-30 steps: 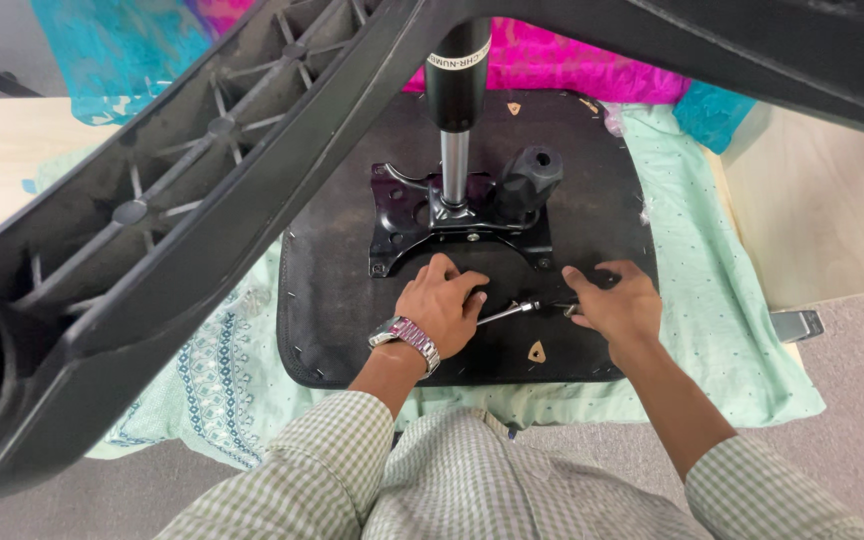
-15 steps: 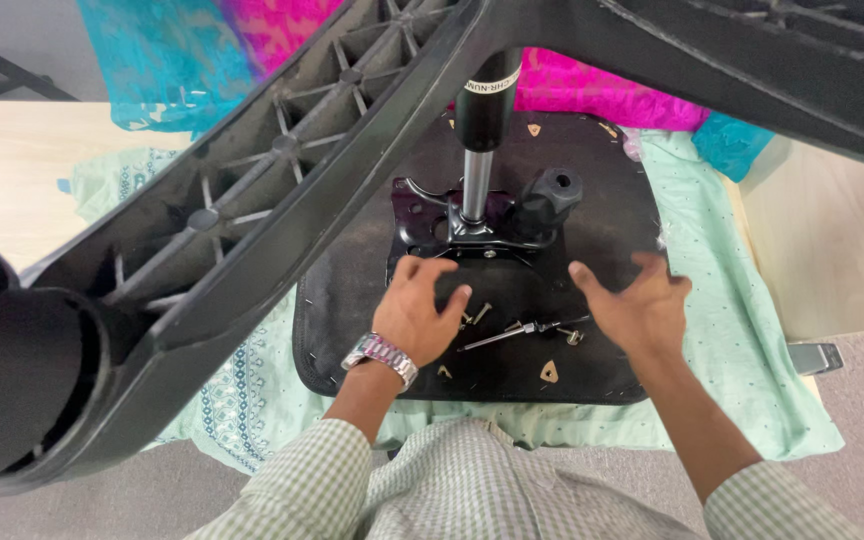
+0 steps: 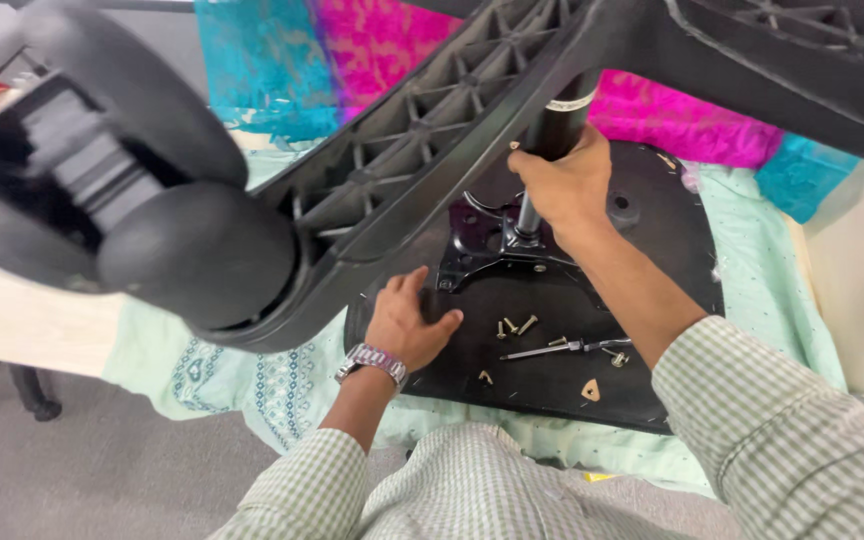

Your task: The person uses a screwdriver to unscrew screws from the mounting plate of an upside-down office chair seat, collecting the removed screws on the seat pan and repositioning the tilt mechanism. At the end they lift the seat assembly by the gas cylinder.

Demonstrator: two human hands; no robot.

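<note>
The right hand [image 3: 567, 190] is wrapping its fingers around the black gas-lift column [image 3: 557, 125] of an upturned office chair, gripping it just above the point where its shiny lower shaft is entering the metal tilt mechanism [image 3: 497, 250]. The left hand [image 3: 407, 325] is lying flat with fingers spread on the near left part of the black seat underside [image 3: 652, 230], holding nothing, a metal wristwatch [image 3: 372, 360] sitting on its wrist. The seat is resting upside down on a pale green patterned cloth [image 3: 252, 375], which is covering what is probably a low table, though its surface is mostly hidden. Several loose brass-coloured screws [image 3: 514, 326] are lying on the seat just beside the mechanism, between the two arms. A slim metal tool [image 3: 562, 348], possibly a hex key, is lying near them, closer to the person. The ribbed black chair base leg [image 3: 432, 170] is sweeping across the upper view, ending in a large caster wheel [image 3: 152, 190] at the left, blurred and close to the camera. Bright pink and turquoise fabric [image 3: 372, 50] is lying beyond the seat.
</note>
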